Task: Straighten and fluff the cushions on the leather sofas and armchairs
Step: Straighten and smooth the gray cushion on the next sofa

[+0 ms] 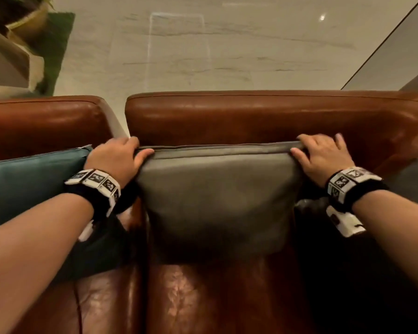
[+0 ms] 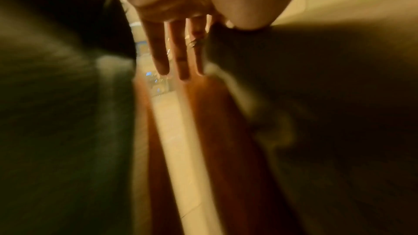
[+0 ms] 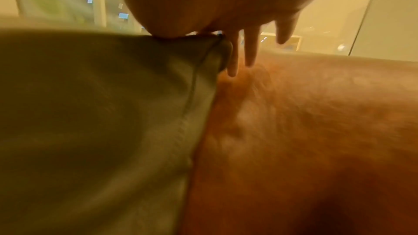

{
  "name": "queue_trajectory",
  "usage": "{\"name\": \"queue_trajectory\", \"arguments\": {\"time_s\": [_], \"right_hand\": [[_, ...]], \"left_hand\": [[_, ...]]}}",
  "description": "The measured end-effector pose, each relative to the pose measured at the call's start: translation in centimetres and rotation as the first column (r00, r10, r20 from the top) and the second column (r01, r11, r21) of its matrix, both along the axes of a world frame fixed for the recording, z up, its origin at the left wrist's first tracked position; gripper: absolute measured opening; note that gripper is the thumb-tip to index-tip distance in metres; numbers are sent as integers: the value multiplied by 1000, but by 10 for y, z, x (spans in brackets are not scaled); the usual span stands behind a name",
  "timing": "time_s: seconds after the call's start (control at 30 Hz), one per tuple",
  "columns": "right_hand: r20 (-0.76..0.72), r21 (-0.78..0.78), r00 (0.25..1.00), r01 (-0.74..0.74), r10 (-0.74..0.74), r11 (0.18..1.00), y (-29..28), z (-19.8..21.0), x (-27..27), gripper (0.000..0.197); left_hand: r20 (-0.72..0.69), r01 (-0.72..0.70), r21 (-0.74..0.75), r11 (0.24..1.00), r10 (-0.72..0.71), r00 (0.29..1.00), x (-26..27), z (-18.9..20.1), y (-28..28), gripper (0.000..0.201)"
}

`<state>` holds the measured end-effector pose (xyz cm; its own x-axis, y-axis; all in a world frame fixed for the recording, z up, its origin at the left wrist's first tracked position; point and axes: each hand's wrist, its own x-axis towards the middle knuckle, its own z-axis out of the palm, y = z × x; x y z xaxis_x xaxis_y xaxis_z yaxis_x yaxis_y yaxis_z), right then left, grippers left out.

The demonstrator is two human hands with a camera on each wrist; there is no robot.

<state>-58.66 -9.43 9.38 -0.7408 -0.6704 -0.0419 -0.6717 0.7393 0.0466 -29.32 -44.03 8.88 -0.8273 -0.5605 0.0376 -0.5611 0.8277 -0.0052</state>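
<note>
From the head view, one grey cushion (image 1: 217,196) stands upright against the brown leather armchair (image 1: 263,116) back, its long top edge running left to right. The left hand (image 1: 117,157) pinches the top left corner, the right hand (image 1: 321,156) the top right; each equally near. One teal cushion (image 1: 32,182) sits on the neighbouring seat.

Left wrist view: blurred; fingers (image 2: 181,56) extend behind the corner.

Right wrist view: thumb presses the cushion's front, fingers (image 3: 251,47) behind it.
</note>
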Motion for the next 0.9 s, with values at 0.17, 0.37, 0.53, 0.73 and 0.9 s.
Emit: {"name": "queue_trajectory", "arguments": {"time_s": [0.17,0.37,0.53,0.73,0.9], "right_hand": [[-96,-323,951,-308,293,895,-57,-14,108,55],[-123,-142,950,-304,288,942,-31,-61,105,65],[-110,-218,993,-68,45,974,-7,-44,73,69],[-255,-49,708,-690,659,722,-72,-89,176,64],[-129,294,378,-868,917,399,-18,-165,214,77]], "left_hand": [[-319,302,-6,953,-288,903,-30,-10,123,54],[-75,226,-85,970,-232,970,-3,-58,97,65],[-38,204,-120,972,-210,977,11,-51,70,64],[-26,188,-113,976,-192,981,17,-53,76,61],[-16,171,-107,979,-174,985,13,-50,79,60]]}}
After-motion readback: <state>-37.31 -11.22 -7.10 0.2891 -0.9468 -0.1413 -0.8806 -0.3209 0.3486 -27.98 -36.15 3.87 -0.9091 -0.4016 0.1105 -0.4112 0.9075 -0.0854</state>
